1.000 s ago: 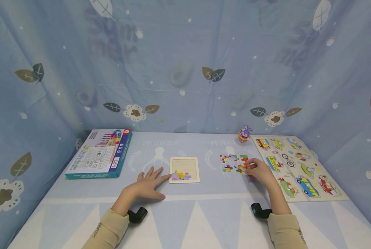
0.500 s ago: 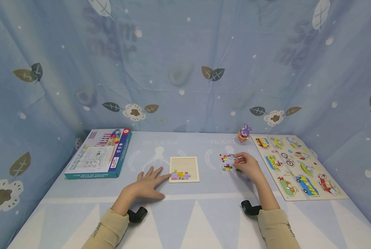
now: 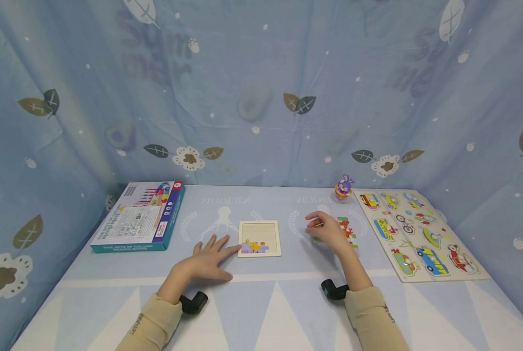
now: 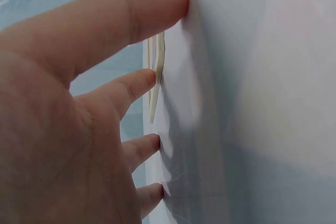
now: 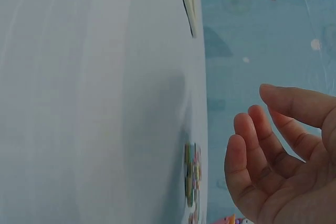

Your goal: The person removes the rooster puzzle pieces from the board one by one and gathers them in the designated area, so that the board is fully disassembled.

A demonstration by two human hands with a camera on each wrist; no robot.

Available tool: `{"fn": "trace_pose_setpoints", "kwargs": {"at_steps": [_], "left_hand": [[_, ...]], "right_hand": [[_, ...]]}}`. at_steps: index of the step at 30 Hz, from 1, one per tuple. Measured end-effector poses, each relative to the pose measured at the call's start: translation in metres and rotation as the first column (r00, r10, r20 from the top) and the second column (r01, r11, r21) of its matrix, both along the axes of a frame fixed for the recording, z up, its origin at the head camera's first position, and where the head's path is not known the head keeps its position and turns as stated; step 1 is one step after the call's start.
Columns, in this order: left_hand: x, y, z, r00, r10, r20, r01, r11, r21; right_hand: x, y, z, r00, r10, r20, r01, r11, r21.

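My left hand [image 3: 211,261] lies with fingers spread on the table. Its index fingertip is right at the left edge of a small square wooden puzzle tray [image 3: 258,225], seen edge-on in the left wrist view. A row of joined purple and yellow jigsaw pieces [image 3: 254,247] fills the tray's lower left. To the tray's right, my right hand [image 3: 329,233] hovers over loose jigsaw pieces [image 3: 346,226], hiding most of them. Its fingers [image 5: 240,153] are loosely bent, thumb apart from them, and nothing shows between them. Some pieces [image 5: 192,174] lie below it in the right wrist view.
A teal-edged boxed set [image 3: 138,217] lies at the back left. At the right is a large wooden board of vehicle shapes [image 3: 412,234]. A small purple rabbit toy [image 3: 344,187] stands near the back edge. A patterned blue curtain [image 3: 252,97] encloses the table.
My right hand has moved left from the right side of the loose pieces to over their left side, uncovering the red and orange ones. The left hand has stayed still by the tray.
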State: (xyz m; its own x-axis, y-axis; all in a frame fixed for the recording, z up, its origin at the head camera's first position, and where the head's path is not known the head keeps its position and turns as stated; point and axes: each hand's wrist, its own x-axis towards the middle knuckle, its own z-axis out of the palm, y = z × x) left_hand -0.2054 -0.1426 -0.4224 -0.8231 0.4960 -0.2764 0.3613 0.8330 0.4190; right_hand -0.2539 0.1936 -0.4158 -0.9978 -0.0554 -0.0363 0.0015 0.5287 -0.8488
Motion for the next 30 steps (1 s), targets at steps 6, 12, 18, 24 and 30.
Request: {"fn": "trace_pose_setpoints", "kwargs": {"at_steps": [6, 12, 18, 24, 30], "left_hand": [[0.000, 0.000, 0.000, 1.000, 0.004, 0.003, -0.004, 1.000, 0.000], [0.000, 0.001, 0.001, 1.000, 0.012, 0.009, -0.012, 1.000, -0.001], [0.000, 0.001, -0.001, 1.000, 0.011, 0.005, -0.011, 1.000, -0.001], [0.000, 0.001, -0.001, 1.000, 0.012, 0.005, -0.012, 1.000, 0.002], [0.000, 0.001, -0.001, 1.000, 0.013, 0.008, -0.013, 1.000, 0.003]], "right_hand": [[-0.002, -0.015, 0.000, 1.000, 0.007, -0.010, -0.007, 1.000, -0.002], [-0.004, -0.029, -0.001, 1.000, 0.007, -0.016, -0.007, 1.000, -0.012], [-0.005, -0.044, -0.003, 1.000, 0.011, -0.003, -0.012, 1.000, -0.014], [-0.005, -0.058, -0.004, 0.999, 0.035, -0.003, -0.035, 0.999, -0.021], [-0.004, -0.070, -0.005, 0.997, 0.075, 0.008, -0.074, 0.997, -0.026]]}}
